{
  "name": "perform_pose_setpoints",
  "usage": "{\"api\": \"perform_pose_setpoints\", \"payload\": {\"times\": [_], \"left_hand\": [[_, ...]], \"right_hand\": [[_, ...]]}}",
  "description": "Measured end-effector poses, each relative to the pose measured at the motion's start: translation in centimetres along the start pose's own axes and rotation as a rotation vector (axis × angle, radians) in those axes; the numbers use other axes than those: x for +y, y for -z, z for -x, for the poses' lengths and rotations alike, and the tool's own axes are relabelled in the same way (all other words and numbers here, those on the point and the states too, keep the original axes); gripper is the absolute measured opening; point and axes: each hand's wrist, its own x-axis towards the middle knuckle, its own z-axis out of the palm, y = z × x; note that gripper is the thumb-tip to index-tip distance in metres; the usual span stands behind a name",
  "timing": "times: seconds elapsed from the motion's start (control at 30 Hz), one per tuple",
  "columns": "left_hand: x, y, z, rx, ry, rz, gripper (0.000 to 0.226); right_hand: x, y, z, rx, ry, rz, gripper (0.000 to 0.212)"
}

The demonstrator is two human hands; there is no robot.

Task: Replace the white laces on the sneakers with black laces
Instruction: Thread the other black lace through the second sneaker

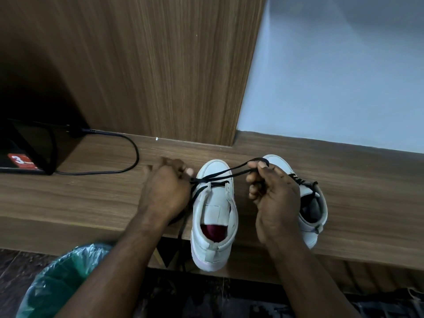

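Two white sneakers stand on a wooden ledge (91,198), toes toward the wall. The left sneaker (214,216) has a black lace (220,174) through its lowest eyelets, and its heel overhangs the ledge edge. My left hand (166,187) grips one side of this lace beside the shoe; the loose end hangs down past the ledge. My right hand (270,196) pinches the other end, pulled up and to the right. The right sneaker (312,203), partly hidden behind my right hand, shows black lacing near its tongue.
A wooden panel (160,72) and pale wall (332,76) rise behind the ledge. At far left stands a black device (25,152) with a black cable (128,161) looping on the ledge. A bin lined with a green bag (62,281) sits on the floor below left.
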Motion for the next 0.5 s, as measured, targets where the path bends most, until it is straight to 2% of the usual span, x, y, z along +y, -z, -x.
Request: {"api": "perform_pose_setpoints", "payload": {"times": [0.1,0.2,0.33,0.5], "left_hand": [[1.9,-0.3,0.6,-0.006,-0.162,0.142,0.013],[3.6,-0.9,1.3,-0.057,-0.252,0.245,0.014],[4.4,-1.4,1.9,-0.131,-0.300,0.287,0.011],[4.0,-1.2,1.7,-0.140,-0.304,0.288,0.008]], "right_hand": [[-0.1,-0.2,0.1,-0.002,-0.007,-0.002,0.031],[-0.2,-0.3,0.3,-0.006,-0.010,-0.021,0.033],[-0.1,-0.6,0.5,-0.041,-0.019,-0.026,0.035],[0.1,-0.6,0.6,-0.066,-0.008,0.026,0.031]]}}
